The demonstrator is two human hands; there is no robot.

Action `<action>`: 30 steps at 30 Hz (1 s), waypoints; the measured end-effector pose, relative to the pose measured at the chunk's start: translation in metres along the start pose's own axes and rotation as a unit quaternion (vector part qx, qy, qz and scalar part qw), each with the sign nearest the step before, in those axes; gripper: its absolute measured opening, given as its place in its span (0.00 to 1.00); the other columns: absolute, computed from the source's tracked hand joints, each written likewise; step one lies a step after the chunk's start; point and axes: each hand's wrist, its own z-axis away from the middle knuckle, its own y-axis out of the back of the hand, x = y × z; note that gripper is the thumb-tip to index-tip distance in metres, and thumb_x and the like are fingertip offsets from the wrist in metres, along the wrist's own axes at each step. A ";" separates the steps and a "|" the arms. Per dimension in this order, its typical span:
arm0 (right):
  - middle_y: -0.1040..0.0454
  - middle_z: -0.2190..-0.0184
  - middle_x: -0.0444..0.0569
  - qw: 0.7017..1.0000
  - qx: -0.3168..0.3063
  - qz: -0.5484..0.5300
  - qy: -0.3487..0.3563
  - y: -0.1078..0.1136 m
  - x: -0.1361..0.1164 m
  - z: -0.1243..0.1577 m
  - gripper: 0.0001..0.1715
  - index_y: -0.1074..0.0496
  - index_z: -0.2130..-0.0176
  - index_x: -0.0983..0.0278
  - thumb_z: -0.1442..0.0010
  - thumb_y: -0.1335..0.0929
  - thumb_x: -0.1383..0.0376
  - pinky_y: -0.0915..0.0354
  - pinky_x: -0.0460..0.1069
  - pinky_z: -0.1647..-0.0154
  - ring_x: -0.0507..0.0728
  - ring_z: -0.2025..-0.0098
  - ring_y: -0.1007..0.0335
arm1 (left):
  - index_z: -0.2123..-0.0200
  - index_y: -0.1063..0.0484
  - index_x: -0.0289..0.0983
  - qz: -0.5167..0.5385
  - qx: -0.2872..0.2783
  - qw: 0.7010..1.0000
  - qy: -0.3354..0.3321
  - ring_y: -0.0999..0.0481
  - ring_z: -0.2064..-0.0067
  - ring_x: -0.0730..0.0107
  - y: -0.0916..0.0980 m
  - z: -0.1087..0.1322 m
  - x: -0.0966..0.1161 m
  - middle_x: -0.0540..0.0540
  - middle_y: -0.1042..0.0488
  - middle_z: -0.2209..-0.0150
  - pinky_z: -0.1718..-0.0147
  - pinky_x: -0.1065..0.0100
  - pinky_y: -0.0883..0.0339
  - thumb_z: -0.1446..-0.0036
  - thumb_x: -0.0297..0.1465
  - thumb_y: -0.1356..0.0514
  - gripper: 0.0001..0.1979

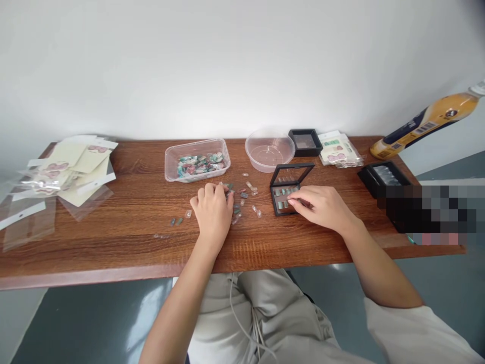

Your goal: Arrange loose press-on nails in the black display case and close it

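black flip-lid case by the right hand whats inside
Green-toned press-on nails lie inside the open black case; the right hand covers its right side, hiding whatever lies there.

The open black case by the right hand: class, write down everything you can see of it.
The open black case is a small square box with a clear lid tilted up and back. Rows of small green-toned press-on nails lie in its base, partly hidden by the right hand, whose fingertips rest on them. It sits flat on the wooden tabletop.
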 end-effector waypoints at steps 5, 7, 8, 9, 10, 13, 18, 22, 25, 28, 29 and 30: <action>0.20 0.70 0.45 1.000 -0.008 0.008 -0.005 0.000 -0.002 0.000 0.10 0.24 0.62 0.62 0.31 0.34 0.64 0.39 0.49 0.68 0.53 0.70 0.26 | 0.57 0.26 0.37 0.006 0.018 1.000 -0.008 0.29 0.52 0.47 -0.004 0.000 0.002 0.38 0.25 0.56 0.56 0.53 0.43 0.35 0.43 0.42 0.15; 0.20 0.69 0.46 1.000 -0.011 0.009 -0.005 0.000 -0.003 0.000 0.11 0.24 0.62 0.62 0.31 0.35 0.64 0.38 0.49 0.68 0.54 0.70 0.25 | 0.57 0.26 0.37 -0.001 0.022 1.000 -0.016 0.29 0.52 0.47 -0.005 0.000 0.003 0.38 0.24 0.56 0.57 0.53 0.43 0.34 0.42 0.43 0.14; 0.20 0.69 0.46 1.000 -0.012 0.009 -0.006 0.000 -0.003 0.000 0.11 0.24 0.62 0.62 0.30 0.35 0.64 0.38 0.49 0.68 0.54 0.70 0.25 | 0.57 0.26 0.37 -0.005 0.023 1.000 -0.019 0.29 0.53 0.48 -0.005 0.000 0.004 0.38 0.24 0.56 0.57 0.54 0.43 0.34 0.41 0.43 0.13; 0.20 0.69 0.46 1.000 -0.012 0.009 -0.006 0.000 -0.003 0.000 0.11 0.24 0.62 0.62 0.30 0.35 0.64 0.38 0.49 0.68 0.54 0.70 0.25 | 0.58 0.26 0.38 -0.008 0.023 0.999 -0.022 0.29 0.53 0.48 -0.005 0.000 0.005 0.38 0.24 0.56 0.57 0.54 0.44 0.34 0.40 0.43 0.12; 0.20 0.69 0.46 1.000 -0.011 0.009 -0.006 0.000 -0.003 0.000 0.11 0.24 0.62 0.62 0.30 0.35 0.64 0.38 0.49 0.68 0.54 0.69 0.25 | 0.58 0.26 0.38 -0.011 0.023 0.999 -0.024 0.29 0.53 0.48 -0.005 0.000 0.005 0.38 0.24 0.56 0.57 0.54 0.44 0.34 0.39 0.43 0.12; 0.20 0.69 0.46 1.000 -0.012 0.009 -0.005 -0.001 -0.002 0.000 0.10 0.24 0.62 0.62 0.30 0.35 0.64 0.38 0.49 0.68 0.54 0.69 0.25 | 0.57 0.26 0.38 -0.013 0.019 0.999 -0.023 0.29 0.53 0.48 -0.004 0.000 0.006 0.38 0.24 0.56 0.57 0.54 0.44 0.34 0.38 0.43 0.11; 0.21 0.70 0.45 1.000 0.003 0.008 0.007 -0.001 -0.002 0.001 0.09 0.24 0.62 0.62 0.31 0.34 0.65 0.39 0.49 0.68 0.53 0.69 0.26 | 0.57 0.25 0.38 0.010 0.036 0.999 -0.035 0.29 0.52 0.49 -0.002 0.002 0.006 0.39 0.23 0.55 0.55 0.53 0.44 0.34 0.36 0.43 0.10; 0.22 0.71 0.45 1.000 0.019 0.007 0.012 -0.001 -0.003 0.000 0.09 0.24 0.63 0.62 0.31 0.34 0.66 0.39 0.49 0.69 0.53 0.70 0.27 | 0.58 0.25 0.39 0.095 0.071 0.992 -0.036 0.26 0.51 0.53 0.004 0.005 0.007 0.41 0.22 0.54 0.50 0.53 0.46 0.34 0.38 0.43 0.10; 0.23 0.71 0.45 1.000 0.020 0.006 0.012 0.000 -0.004 -0.001 0.09 0.24 0.63 0.62 0.32 0.34 0.66 0.39 0.49 0.69 0.53 0.70 0.28 | 0.59 0.26 0.39 0.233 0.043 0.971 -0.020 0.21 0.58 0.62 0.010 0.004 0.007 0.46 0.19 0.60 0.48 0.55 0.43 0.36 0.36 0.40 0.07; 0.23 0.71 0.46 1.000 0.018 0.008 0.017 -0.001 -0.005 -0.001 0.09 0.24 0.62 0.62 0.32 0.34 0.66 0.38 0.49 0.69 0.54 0.70 0.28 | 0.59 0.26 0.38 0.408 -0.033 0.912 0.003 0.20 0.64 0.67 0.013 0.004 0.006 0.48 0.19 0.63 0.55 0.61 0.34 0.37 0.37 0.38 0.09; 0.23 0.71 0.46 1.000 0.019 0.007 0.017 -0.001 -0.006 -0.001 0.09 0.24 0.62 0.62 0.32 0.34 0.66 0.37 0.49 0.69 0.54 0.70 0.27 | 0.59 0.26 0.38 0.459 -0.063 0.886 0.010 0.20 0.64 0.67 0.014 0.004 0.006 0.47 0.19 0.62 0.58 0.64 0.32 0.38 0.39 0.38 0.10; 0.23 0.70 0.47 1.000 0.023 0.002 0.018 -0.002 -0.007 -0.001 0.08 0.24 0.62 0.62 0.32 0.34 0.66 0.36 0.49 0.68 0.54 0.69 0.27 | 0.59 0.26 0.38 0.503 -0.094 0.859 0.014 0.19 0.63 0.67 0.014 0.004 0.006 0.46 0.19 0.61 0.61 0.66 0.31 0.38 0.40 0.38 0.11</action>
